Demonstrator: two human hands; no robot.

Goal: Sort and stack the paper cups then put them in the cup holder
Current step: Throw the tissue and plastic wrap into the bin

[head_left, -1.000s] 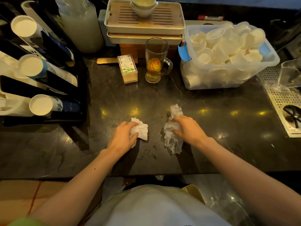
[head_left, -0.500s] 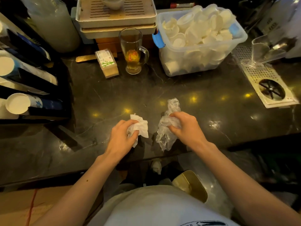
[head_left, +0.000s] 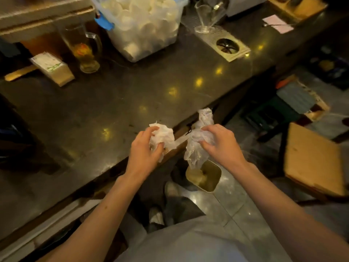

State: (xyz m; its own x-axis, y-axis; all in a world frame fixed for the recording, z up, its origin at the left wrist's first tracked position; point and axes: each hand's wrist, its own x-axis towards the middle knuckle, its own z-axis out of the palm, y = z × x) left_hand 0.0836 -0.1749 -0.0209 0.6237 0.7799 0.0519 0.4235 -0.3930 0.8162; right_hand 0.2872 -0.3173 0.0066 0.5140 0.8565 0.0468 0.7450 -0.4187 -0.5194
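Observation:
My left hand (head_left: 142, 150) is closed around a crumpled white paper tissue (head_left: 164, 136) at the front edge of the dark counter (head_left: 132, 95). My right hand (head_left: 220, 143) grips a crumpled clear plastic wrapper (head_left: 196, 146), which hangs past the counter's edge above a small gold-coloured bin (head_left: 204, 176) on the floor. A clear plastic tub (head_left: 143, 25) heaped with loose white paper cups stands at the back of the counter. The cup holder is out of view.
A glass mug of tea (head_left: 84, 52) and a small cardboard box (head_left: 52, 68) stand at the back left. A metal drain grate (head_left: 227, 45) with a clear jug (head_left: 205, 16) lies right of the tub. A wooden stool (head_left: 313, 159) stands on the floor at right.
Both hands have drawn back from the counter's middle to its front edge, carrying the tissue and the wrapper. The view has swung right and down, so the cup holder left the frame.

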